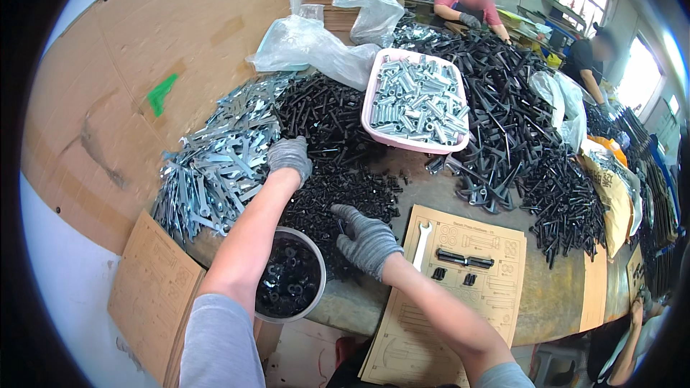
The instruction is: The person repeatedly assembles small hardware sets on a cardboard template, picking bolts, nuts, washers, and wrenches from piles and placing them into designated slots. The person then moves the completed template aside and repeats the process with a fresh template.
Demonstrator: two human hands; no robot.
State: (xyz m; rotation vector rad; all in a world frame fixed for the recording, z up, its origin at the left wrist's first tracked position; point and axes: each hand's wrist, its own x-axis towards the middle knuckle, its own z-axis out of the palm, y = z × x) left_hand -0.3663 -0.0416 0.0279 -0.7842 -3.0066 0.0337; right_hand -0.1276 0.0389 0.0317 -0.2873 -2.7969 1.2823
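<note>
My left hand [291, 159], in a grey glove, reaches to the near edge of a pile of long black bolts [327, 115]. Its fingers are curled downward, and their tips are hidden. My right hand [370, 241], also gloved, is over a heap of small black screws [345, 190]. Its thumb and forefinger are apart; a dark piece shows in the gap, but I cannot tell if it is held. To its right, printed cardboard sheets [496, 302] bear an open-end wrench [422, 244], a black rod-like part [465, 258] and small black pieces [468, 279].
A metal bowl [321, 262] of black parts stands between my forearms. Silvery wrenches [215, 172] are heaped left. A pink tray [370, 118] of metal sleeves sits on the piles. Black brackets [496, 115] and bolts [564, 201] lie right. Other people [471, 3] work beyond.
</note>
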